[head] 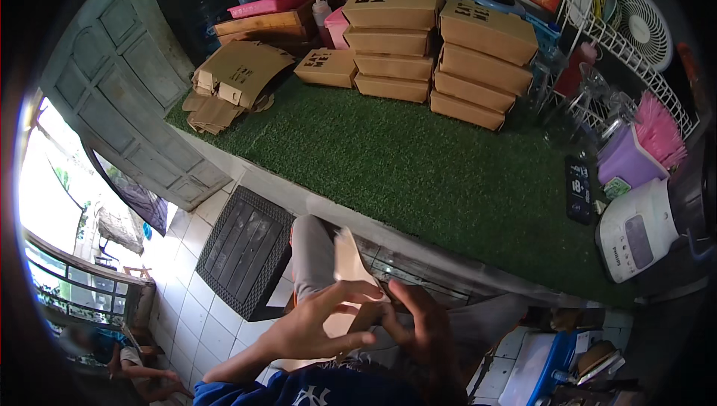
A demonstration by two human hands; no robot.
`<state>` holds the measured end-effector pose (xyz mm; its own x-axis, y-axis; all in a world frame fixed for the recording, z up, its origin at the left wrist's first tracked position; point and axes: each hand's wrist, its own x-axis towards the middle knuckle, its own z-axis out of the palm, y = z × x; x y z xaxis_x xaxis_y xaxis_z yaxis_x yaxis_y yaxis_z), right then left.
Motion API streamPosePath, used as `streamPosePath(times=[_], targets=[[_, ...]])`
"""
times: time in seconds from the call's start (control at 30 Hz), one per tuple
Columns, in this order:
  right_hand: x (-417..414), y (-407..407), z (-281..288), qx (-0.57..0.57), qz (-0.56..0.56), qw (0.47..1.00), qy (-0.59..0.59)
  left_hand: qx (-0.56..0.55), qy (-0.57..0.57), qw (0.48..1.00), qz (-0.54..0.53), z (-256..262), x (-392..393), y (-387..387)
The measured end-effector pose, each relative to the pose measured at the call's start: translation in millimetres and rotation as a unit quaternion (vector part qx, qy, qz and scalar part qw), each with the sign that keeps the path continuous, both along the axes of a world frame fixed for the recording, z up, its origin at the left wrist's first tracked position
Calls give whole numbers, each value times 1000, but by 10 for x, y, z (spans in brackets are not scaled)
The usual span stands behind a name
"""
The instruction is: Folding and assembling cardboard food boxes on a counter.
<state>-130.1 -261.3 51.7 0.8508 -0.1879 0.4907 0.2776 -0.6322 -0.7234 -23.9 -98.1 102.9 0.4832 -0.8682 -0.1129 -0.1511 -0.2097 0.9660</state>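
Note:
Over my lap I hold a brown cardboard box blank (350, 260), partly folded, with one panel standing up towards the counter. The fingers and thumb of my left hand (322, 322) are around its folded edge. My right hand (420, 322) pinches the same piece near a corner, fingertips close to those of the left. My hands hide part of the fold. On the counter beyond stand a left stack of closed cardboard boxes (392, 64), a right stack (476, 75) and a single low box (325, 68). Flat box blanks (241, 75) lie piled at the left.
Green artificial turf (358, 142) covers the counter. A phone (578, 188), a Philips blender base (636, 232), a purple straw holder (630, 151) and a dish rack (633, 58) stand right. A dark stool (246, 255) is at left; another person (134, 367) sits lower left.

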Motion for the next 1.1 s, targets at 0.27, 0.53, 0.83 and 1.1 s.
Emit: streamPosePath(times=[0.27, 0.53, 0.83, 1.1], targets=[[-147, 91, -190, 78, -16, 995, 58, -49, 234, 967, 93, -315, -263, 63], [-46, -1, -150, 45, 26, 994, 99, 53, 288, 944, 153, -606, -193, 166], [-137, -128, -177, -105, 85, 987, 82, -106, 441, 881, 136, -698, -193, 105], [-131, -150, -148, -64, 88, 982, 152, -120, 473, 857, 166, -791, -225, 97]])
